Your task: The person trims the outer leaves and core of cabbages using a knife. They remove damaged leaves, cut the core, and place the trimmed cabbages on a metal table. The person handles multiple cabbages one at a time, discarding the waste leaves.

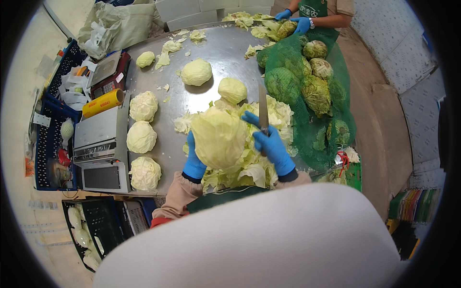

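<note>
A large pale green cabbage head (219, 138) rests in my left hand (195, 158), which wears a blue glove and cups its left side. My right hand (272, 145), also gloved in blue, grips a knife (263, 108) with its blade pointing up and away from me, just right of the cabbage. Loose cabbage leaves (255, 174) lie heaped beneath both hands on the metal table (162, 81). Beyond the held head sit another trimmed cabbage (232, 90) and a larger one (196, 72). Three pale cabbages (142, 136) stand in a column at the left.
Left are a wrapping machine (95, 133), a yellow film roll (103, 103), a scale (108, 73) and blue crates (54, 144). A green mesh sack (288, 86) of untrimmed cabbages lies right. Across the table, a gloved co-worker's hands (293, 21) handle a cabbage.
</note>
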`<action>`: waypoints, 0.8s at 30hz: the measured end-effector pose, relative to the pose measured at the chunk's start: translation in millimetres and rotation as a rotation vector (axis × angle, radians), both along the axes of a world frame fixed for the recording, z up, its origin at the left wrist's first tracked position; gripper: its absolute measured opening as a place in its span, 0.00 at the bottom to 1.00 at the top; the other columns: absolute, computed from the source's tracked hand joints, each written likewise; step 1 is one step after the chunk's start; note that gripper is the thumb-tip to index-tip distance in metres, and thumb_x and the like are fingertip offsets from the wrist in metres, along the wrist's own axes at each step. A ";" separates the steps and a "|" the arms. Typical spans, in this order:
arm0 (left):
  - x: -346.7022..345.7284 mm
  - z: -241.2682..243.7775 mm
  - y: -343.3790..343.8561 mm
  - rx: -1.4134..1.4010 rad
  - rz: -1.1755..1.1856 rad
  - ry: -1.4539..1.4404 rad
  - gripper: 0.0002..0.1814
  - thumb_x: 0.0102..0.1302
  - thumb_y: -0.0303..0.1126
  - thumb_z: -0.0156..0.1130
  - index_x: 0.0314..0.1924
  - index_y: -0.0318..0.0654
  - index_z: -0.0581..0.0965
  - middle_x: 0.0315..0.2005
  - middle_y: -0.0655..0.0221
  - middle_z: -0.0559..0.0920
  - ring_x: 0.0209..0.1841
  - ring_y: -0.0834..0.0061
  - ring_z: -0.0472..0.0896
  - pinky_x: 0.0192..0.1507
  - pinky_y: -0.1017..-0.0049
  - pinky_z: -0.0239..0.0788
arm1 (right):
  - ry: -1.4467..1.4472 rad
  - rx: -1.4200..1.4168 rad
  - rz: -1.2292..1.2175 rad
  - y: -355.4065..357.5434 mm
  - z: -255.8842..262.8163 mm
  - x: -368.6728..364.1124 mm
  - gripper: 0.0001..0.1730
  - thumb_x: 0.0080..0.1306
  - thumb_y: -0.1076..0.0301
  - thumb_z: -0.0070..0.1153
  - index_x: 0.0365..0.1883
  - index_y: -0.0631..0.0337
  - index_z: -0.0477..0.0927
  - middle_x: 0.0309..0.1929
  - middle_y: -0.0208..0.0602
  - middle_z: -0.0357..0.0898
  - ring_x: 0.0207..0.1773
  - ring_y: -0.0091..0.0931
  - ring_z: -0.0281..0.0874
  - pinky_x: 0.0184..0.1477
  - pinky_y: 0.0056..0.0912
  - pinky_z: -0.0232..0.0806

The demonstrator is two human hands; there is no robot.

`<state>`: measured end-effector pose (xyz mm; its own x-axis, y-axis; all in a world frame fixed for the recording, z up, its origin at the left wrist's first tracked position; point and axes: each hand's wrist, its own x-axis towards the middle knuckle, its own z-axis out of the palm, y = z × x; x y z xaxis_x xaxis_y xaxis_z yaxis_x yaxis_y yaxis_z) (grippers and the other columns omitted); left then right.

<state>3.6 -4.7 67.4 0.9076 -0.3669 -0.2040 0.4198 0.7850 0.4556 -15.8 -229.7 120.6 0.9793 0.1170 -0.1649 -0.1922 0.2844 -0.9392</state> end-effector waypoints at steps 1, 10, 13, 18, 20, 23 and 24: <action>1.9 4.6 -8.6 0.040 0.018 0.035 0.39 0.65 0.58 0.51 0.68 0.40 0.59 0.63 0.59 0.68 0.62 0.58 0.69 0.64 0.59 0.61 | 0.005 0.215 0.066 9.3 3.4 -14.0 0.29 0.62 0.65 0.60 0.63 0.53 0.70 0.21 0.18 0.65 0.16 0.12 0.55 0.20 0.15 0.50; -7.7 -36.7 8.9 -0.569 -0.217 -0.063 0.49 0.60 0.73 0.40 0.71 0.48 0.52 0.68 0.58 0.60 0.67 0.56 0.62 0.66 0.53 0.56 | -0.256 -0.192 -0.126 42.8 -2.2 -35.4 0.23 0.60 0.77 0.60 0.55 0.58 0.74 0.39 0.19 0.71 0.28 0.11 0.55 0.32 0.12 0.56; -13.2 -37.7 13.9 -0.328 -0.187 -0.025 0.52 0.56 0.76 0.41 0.72 0.50 0.51 0.69 0.59 0.57 0.68 0.55 0.59 0.67 0.51 0.51 | -0.390 -0.443 -0.160 36.8 2.4 -35.7 0.15 0.61 0.74 0.60 0.48 0.60 0.77 0.29 0.24 0.72 0.25 0.15 0.58 0.30 0.17 0.60; -22.7 -81.6 33.5 0.206 -0.094 -0.014 0.55 0.52 0.76 0.46 0.72 0.52 0.49 0.70 0.63 0.55 0.69 0.56 0.57 0.68 0.52 0.49 | -0.440 -0.872 0.022 21.0 3.9 -58.3 0.12 0.63 0.65 0.59 0.42 0.56 0.74 0.31 0.38 0.74 0.29 0.33 0.76 0.30 0.31 0.69; -23.4 -78.2 34.9 0.458 -0.054 -0.116 0.60 0.45 0.78 0.52 0.72 0.54 0.48 0.70 0.62 0.54 0.70 0.54 0.56 0.69 0.49 0.48 | -0.452 -0.979 0.098 14.3 -0.6 -61.3 0.11 0.64 0.61 0.57 0.40 0.54 0.72 0.32 0.37 0.75 0.31 0.38 0.78 0.28 0.35 0.69; -20.2 -66.9 32.5 0.173 -0.100 -0.236 0.45 0.61 0.56 0.57 0.71 0.42 0.51 0.66 0.63 0.62 0.65 0.64 0.64 0.65 0.62 0.58 | -0.452 -0.996 0.187 8.3 -7.2 -60.4 0.11 0.65 0.60 0.55 0.40 0.53 0.72 0.32 0.38 0.76 0.31 0.39 0.78 0.29 0.36 0.69; -21.2 -58.4 30.1 0.158 -0.105 -0.241 0.44 0.62 0.51 0.59 0.70 0.40 0.52 0.65 0.63 0.63 0.64 0.65 0.66 0.64 0.64 0.61 | -0.450 -0.983 0.225 5.7 -10.8 -58.5 0.10 0.65 0.59 0.55 0.40 0.53 0.72 0.32 0.39 0.76 0.31 0.40 0.77 0.29 0.37 0.69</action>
